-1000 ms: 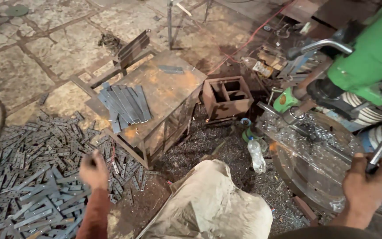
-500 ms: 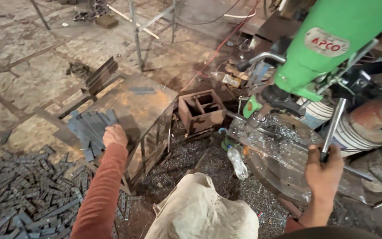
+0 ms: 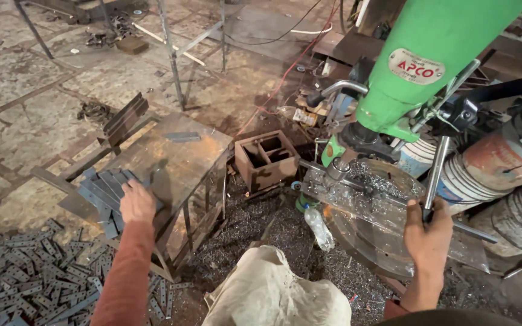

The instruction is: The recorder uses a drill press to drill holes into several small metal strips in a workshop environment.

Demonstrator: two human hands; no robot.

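Two hands are at work, well apart, one at each side of my lap. Biggest before me is the green drill press [image 3: 436,54], filling the view from twelve to two o'clock, its round work plate [image 3: 370,217] below it at about three o'clock, strewn with metal shavings and covered by a clear sheet. My right hand [image 3: 428,232] is at four o'clock, fingers wrapped tight around the lower end of the press's steel feed lever [image 3: 435,175], which rises nearly upright from my fist toward the machine's head. At nine o'clock stands a rusty metal table [image 3: 179,163], and on its near-left corner lies a stack of flat grey steel strips [image 3: 101,190]. My left hand [image 3: 137,202] rests palm down on that stack, fingers spread over the strips; whether it has closed on one I cannot tell. Down at eight o'clock the floor is littered with a heap of short punched steel pieces [image 3: 25,281]. Between table and press, near the centre, sits a small rusty box with compartments [image 3: 267,158]. Just under the plate's left edge, at about five o'clock, a clear plastic bottle [image 3: 319,226] lies tilted among dark swarf. White and rust-stained buckets [image 3: 484,175] stand at three o'clock behind the lever.
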